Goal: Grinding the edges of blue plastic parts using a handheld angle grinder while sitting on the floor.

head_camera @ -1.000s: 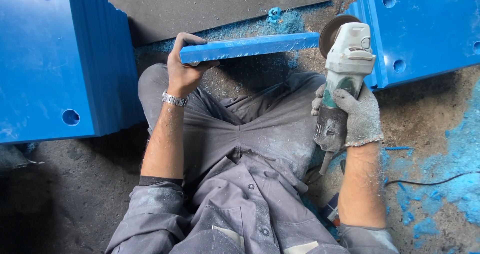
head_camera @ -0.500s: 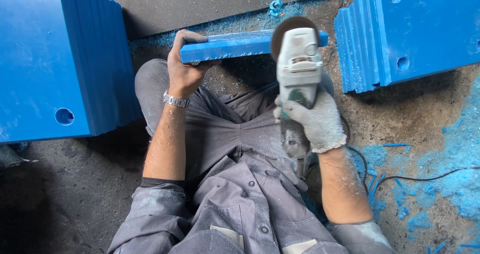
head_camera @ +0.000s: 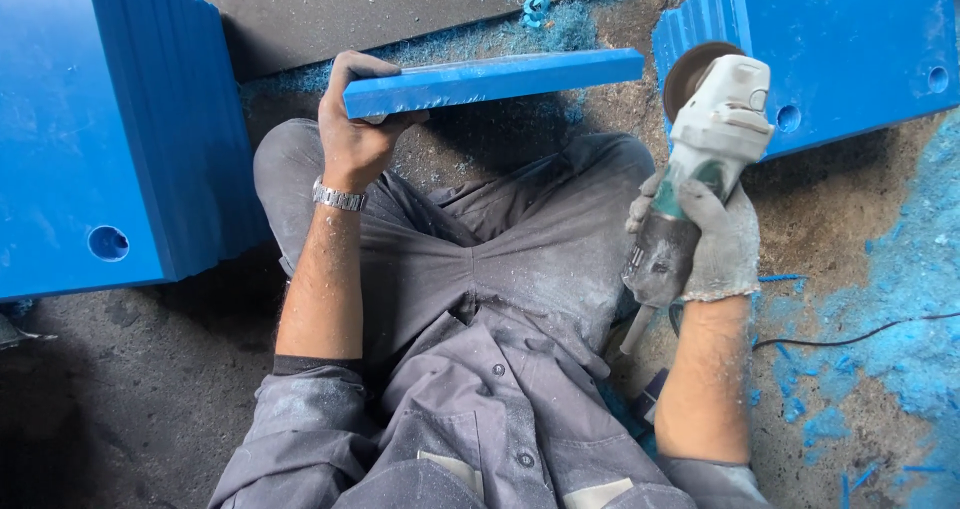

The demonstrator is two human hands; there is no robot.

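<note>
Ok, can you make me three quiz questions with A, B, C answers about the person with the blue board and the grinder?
1. Where is the grinder?
A. In the right hand
B. On the floor
C. On the lap

2. What colour is the board?
A. Red
B. Blue
C. Yellow

3. Is the grinder's disc touching the board?
A. Yes, in the middle
B. Yes, at the left end
C. No, it is off to the right

Answers:
1 A: the gloved right hand wraps round the grinder's body.
2 B: the board in the bare left hand is bright blue, like the stacks on both sides.
3 C: there is a gap between the disc and the board's right end.
</note>
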